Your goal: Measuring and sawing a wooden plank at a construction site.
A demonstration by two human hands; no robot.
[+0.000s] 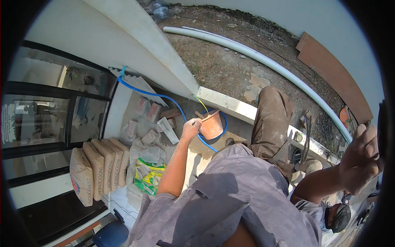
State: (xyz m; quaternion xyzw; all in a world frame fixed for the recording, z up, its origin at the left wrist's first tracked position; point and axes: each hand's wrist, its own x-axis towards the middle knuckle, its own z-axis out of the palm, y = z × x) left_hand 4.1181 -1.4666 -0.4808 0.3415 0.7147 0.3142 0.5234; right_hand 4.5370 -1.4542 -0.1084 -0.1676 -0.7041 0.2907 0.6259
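My left hand (191, 129) is closed at the rim of a small orange bucket (212, 125) smeared with pale dust. The bucket is tilted, and what it holds does not show. My right hand (361, 158) is raised at the right side, close to the view. Its fingers are curled against a dark edge there, and what they grip is hidden. A blue hose (175, 101) runs past my left hand and loops behind the bucket. My bent knee (271, 113) in brown trousers is right of the bucket, next to a low white wall (228, 103).
Several paper cement sacks (96, 168) stand at the left by dark-framed windows. Nearer lie plastic bags (150, 175) and wrapped blocks (154, 112). Beyond the low wall, a long white pipe (255, 53) crosses the dirt. Another person's dark cap (340, 218) shows at the lower right.
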